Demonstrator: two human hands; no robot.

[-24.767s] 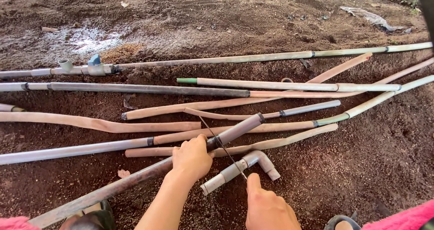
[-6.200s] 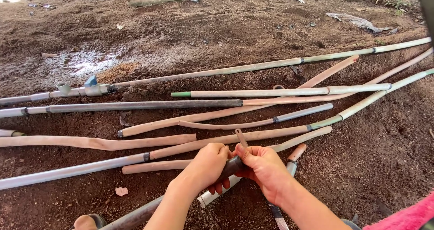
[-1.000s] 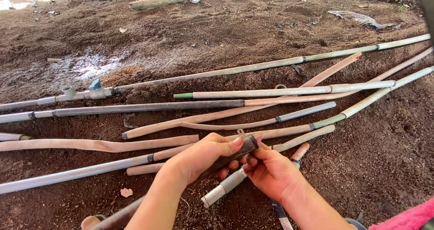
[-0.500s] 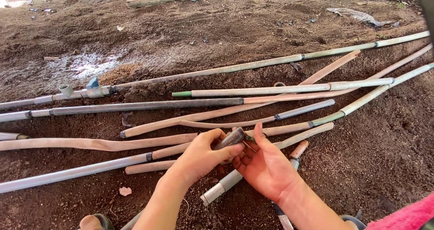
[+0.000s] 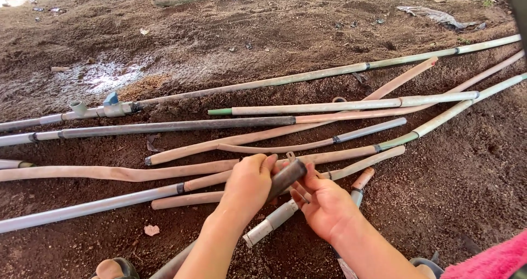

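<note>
My left hand [image 5: 248, 184] is closed around the end of a dark grey pipe [image 5: 286, 176], which runs down to the lower left under my forearm. My right hand [image 5: 324, 201] has its fingers spread and touches the pipe's raised tip from the right. Just below the hands a short pale grey pipe piece [image 5: 270, 224] lies on the soil. Part of the dark pipe is hidden by my left hand.
Many long pipes lie across the dark soil: a grey one [image 5: 159, 127], tan ones [image 5: 110, 173], a green-tipped one [image 5: 340, 104]. A fitting with a blue valve [image 5: 111, 99] sits at left by a wet patch [image 5: 104, 77]. A pink cloth [image 5: 494, 260] is at lower right.
My hands have stayed on the dark pipe's end. The right hand has opened and shifted slightly under the tip, and the pipe end has tilted a little lower.
</note>
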